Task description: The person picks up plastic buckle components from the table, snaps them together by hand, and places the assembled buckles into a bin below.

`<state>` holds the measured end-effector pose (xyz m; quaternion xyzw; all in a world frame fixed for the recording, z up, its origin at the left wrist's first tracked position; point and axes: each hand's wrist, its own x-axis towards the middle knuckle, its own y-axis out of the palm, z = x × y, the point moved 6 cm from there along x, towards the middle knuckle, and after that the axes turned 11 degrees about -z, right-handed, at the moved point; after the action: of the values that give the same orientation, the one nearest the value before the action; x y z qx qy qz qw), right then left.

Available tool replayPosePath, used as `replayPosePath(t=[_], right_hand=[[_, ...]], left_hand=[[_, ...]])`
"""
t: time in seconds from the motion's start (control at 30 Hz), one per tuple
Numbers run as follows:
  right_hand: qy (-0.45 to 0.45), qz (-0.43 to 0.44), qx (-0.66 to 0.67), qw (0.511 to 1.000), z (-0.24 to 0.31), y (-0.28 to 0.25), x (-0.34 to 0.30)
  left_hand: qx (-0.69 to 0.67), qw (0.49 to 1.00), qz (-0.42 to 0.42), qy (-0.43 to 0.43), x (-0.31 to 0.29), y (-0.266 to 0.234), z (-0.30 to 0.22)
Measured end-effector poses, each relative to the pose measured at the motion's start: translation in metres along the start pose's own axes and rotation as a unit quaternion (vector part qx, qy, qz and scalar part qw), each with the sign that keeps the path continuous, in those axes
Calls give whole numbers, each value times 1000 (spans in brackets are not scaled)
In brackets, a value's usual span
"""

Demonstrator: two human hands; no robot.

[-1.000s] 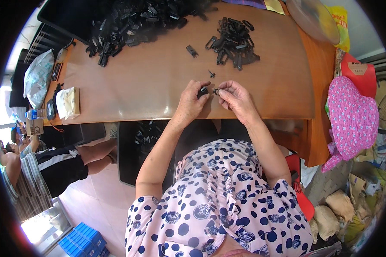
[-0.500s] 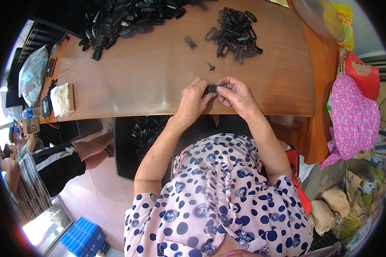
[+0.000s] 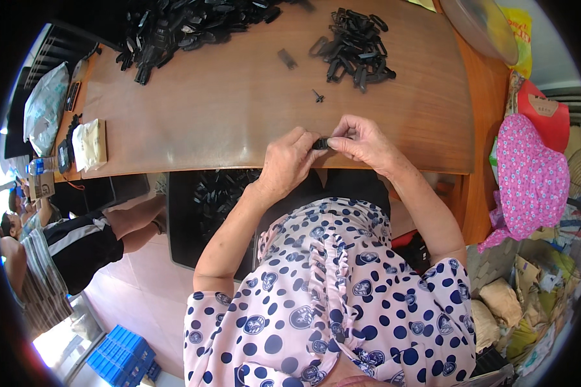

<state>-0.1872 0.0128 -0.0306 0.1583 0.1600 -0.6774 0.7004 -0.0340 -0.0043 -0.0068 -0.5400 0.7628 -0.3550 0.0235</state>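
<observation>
Near the table's front edge, a small black plastic piece (image 3: 321, 143) is pinched in the fingers of my left hand (image 3: 285, 161). My right hand (image 3: 365, 147) meets it from the other side, thumb and forefinger closed at the piece's right end. The fingertips partly cover the piece, so its full shape is hidden. Just beyond my hands, a tiny dark pin-like part (image 3: 318, 96) lies on the brown table (image 3: 206, 122). Farther off rests a single dark flat clip-like piece (image 3: 287, 59).
A heap of black plastic parts (image 3: 187, 32) covers the far left, and a smaller pile of black loop-shaped pieces (image 3: 355, 51) sits at the far right. A black tray (image 3: 187, 238) holding more parts is below the table edge. Another person (image 3: 77, 248) is at the left.
Both hands have shifted slightly down and to the right with the black piece between them. My right elbow has swung outward. The view has tilted a little.
</observation>
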Motion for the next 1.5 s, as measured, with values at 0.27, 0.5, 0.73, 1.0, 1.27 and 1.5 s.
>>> replayPosePath(t=[0.27,0.5,0.73,1.0,1.27,1.5], right_hand=[[163,135,144,967,-20,19,-17],[102,146,183,967,-2,51,-28],[80,319,215,919,5,94,-52],[56,295,70,951,-7,132,-38],[-326,-162,-515,776,43,26,49],[-388,132,-266,873,43,113,41]], left_hand=[[-24,999,32,5,-18,-16,-24],[-164,979,-26,-121,-21,-35,-9],[-465,848,-33,-253,-57,-27,6],[-391,865,-127,-286,-103,-50,29],[261,941,-38,-212,-143,-129,44],[192,962,-152,-124,-21,-160,47]])
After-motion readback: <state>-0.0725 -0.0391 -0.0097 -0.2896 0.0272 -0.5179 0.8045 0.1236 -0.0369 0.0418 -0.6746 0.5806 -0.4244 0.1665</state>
